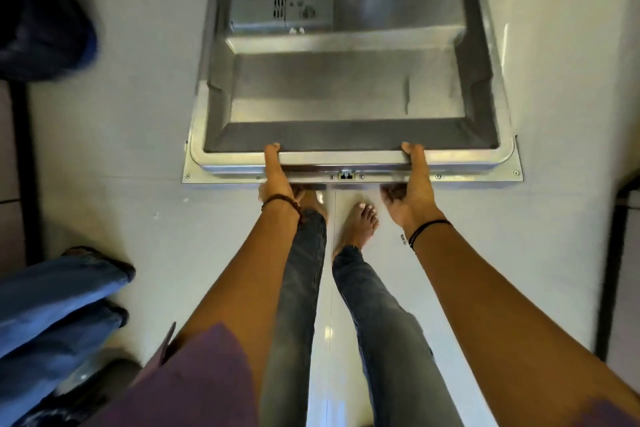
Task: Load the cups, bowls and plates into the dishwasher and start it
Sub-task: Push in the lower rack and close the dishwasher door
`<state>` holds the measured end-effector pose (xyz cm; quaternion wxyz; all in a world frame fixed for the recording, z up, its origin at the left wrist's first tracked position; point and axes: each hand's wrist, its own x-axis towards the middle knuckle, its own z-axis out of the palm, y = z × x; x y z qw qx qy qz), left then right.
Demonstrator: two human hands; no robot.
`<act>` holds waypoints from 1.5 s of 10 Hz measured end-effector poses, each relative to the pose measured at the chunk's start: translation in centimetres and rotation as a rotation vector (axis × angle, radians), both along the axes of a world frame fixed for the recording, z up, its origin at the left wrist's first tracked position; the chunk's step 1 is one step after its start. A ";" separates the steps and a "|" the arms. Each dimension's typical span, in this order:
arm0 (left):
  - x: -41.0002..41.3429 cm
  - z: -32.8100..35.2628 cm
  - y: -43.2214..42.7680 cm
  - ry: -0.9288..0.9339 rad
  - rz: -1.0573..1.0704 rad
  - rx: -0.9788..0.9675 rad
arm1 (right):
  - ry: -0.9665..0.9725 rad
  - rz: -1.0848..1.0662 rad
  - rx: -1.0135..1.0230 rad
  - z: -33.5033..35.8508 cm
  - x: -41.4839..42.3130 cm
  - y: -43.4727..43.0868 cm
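Note:
The dishwasher door (346,94) lies open and flat in front of me, its steel inner face up. A grey detergent compartment (282,12) sits on its far left part. My left hand (277,177) grips the door's near edge left of the latch (346,176), thumb on top and fingers underneath. My right hand (410,184) grips the same edge to the right of the latch in the same way. No cups, bowls or plates are in view, and the racks are out of frame.
Pale floor (138,114) lies on both sides of the door. My bare feet (360,222) stand just under its near edge. Another person's jeans-clad legs (62,298) are at the lower left. A dark bundle (45,28) lies at the upper left.

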<state>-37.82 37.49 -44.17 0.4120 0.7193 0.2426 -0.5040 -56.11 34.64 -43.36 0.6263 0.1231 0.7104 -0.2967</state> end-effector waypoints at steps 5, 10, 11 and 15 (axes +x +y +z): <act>5.1 25.0 -12.6 -0.095 -0.089 -0.247 | -0.096 0.086 -0.391 24.2 0.1 -13.4; 10.4 32.8 -24.0 -0.317 -0.588 -0.324 | 0.336 0.310 -0.577 31.4 2.7 -26.9; 11.7 34.3 -26.0 -0.316 -0.694 -0.296 | 0.454 0.345 -0.563 32.4 3.7 -28.7; 13.2 37.6 -29.6 -0.355 -0.940 -0.173 | 0.478 0.350 -0.542 34.7 4.4 -32.1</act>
